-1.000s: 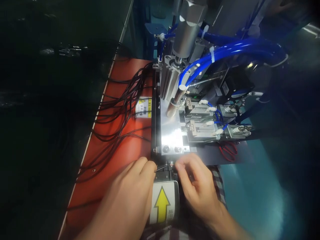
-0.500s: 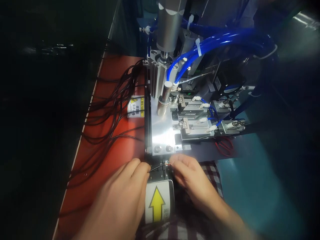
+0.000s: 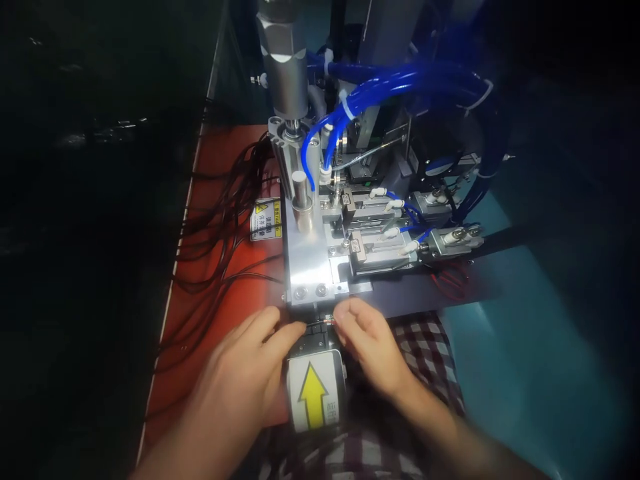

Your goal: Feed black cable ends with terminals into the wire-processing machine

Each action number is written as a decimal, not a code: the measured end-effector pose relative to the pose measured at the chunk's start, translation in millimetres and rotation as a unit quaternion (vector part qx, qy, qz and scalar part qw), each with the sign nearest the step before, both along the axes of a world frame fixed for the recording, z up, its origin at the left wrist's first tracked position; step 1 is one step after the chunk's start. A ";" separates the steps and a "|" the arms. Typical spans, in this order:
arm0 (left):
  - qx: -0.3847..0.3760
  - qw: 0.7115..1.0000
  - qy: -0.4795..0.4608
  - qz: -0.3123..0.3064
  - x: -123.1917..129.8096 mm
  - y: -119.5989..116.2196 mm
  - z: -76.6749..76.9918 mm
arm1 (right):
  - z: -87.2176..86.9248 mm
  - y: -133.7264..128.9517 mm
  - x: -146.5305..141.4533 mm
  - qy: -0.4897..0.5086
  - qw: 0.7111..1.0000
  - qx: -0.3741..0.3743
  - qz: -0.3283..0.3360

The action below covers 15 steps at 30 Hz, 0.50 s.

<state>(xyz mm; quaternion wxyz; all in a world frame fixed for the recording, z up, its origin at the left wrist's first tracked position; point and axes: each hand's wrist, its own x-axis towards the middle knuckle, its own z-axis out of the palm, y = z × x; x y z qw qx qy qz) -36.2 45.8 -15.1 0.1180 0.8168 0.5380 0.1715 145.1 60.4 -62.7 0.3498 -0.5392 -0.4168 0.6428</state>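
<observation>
A thin black cable (image 3: 314, 324) runs between my two hands, just in front of the metal machine (image 3: 310, 267). My left hand (image 3: 255, 353) is closed on its black jacket, thumb and fingers pinched together. At the cable's other end, thin coloured wires (image 3: 329, 321) come out of the jacket. My right hand (image 3: 367, 340) pinches these wire ends between thumb and forefinger; its fingertips hide the tips. Below the cable sits a dark block (image 3: 314, 343) of the machine, with a white label bearing a yellow arrow (image 3: 313, 393) nearer me.
Several black cables (image 3: 220, 247) lie over the red surface (image 3: 245, 287) on the left, by a warning label (image 3: 267, 219). Blue air hoses (image 3: 400, 87) arch over the machine. Small pneumatic cylinders (image 3: 377, 250) stand on the right, near a red-handled tool (image 3: 450, 280).
The view has shifted, so the machine appears further left. Both hands keep hold of the cable, which now lies more level, close to the machine's front.
</observation>
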 end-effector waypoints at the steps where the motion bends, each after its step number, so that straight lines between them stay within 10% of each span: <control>1: 0.016 1.000 -0.002 -0.010 -0.9 1.0 -1.0 | -0.8 -0.1 -1.5 0.017 1.000 0.004 -0.014; 15: 0.047 0.996 -0.056 -0.053 -9.8 -2.3 -26.1 | 1.6 0.7 -3.0 0.015 0.998 0.035 -0.044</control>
